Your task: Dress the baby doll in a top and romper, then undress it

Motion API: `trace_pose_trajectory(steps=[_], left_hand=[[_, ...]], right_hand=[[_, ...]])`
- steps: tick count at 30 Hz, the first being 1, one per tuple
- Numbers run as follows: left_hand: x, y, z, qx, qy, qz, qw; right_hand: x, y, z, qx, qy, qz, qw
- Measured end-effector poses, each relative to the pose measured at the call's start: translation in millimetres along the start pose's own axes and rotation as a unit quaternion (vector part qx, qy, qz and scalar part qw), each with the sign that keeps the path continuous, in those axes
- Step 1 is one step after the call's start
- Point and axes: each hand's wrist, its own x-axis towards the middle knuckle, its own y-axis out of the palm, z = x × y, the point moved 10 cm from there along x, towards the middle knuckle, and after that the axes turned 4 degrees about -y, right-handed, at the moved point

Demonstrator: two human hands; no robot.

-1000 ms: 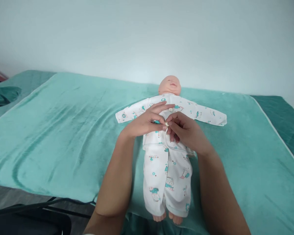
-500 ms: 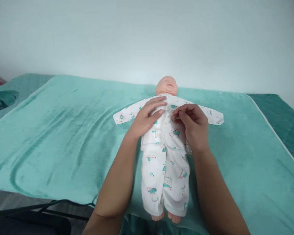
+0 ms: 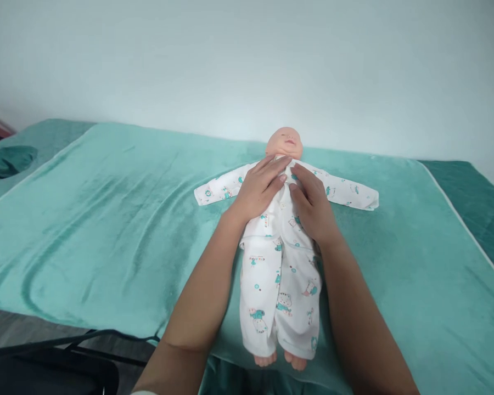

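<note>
A baby doll point(image 3: 283, 144) lies on its back with its head toward the wall and its feet toward me. It wears a white printed top point(image 3: 349, 192) with both sleeves spread out, and matching white trousers point(image 3: 260, 299). On the left side of its chest my left hand point(image 3: 260, 187) rests with extended fingers reaching up to the neckline. My right hand point(image 3: 313, 204) lies on the other side of the chest, fingers stretched toward the top's front opening. Both palms cover much of the chest, and neither hand grips anything visible.
A green plush blanket point(image 3: 119, 219) spreads under the doll, wrinkled on the left. Darker green fabric point(image 3: 473, 192) shows at both ends. Behind is a pale wall point(image 3: 247, 66). A black chair point(image 3: 49, 370) stands at the lower left.
My right hand has come down from a pinched pose above the chest and now lies on it with straighter fingers. My left hand has shifted slightly inward. The view has moved a little.
</note>
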Motion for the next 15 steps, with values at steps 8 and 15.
trace_pose_trajectory(steps=[8, 15], left_hand=[[-0.1, -2.0, 8.8, 0.001, -0.046, -0.017, 0.999], [-1.4, -1.9, 9.6, -0.003, -0.053, -0.014, 0.998]], right_hand=[[15.2, 5.6, -18.0, -0.024, 0.013, 0.007, 1.000], [32.7, 11.1, -32.8, -0.001, -0.003, 0.026, 1.000]])
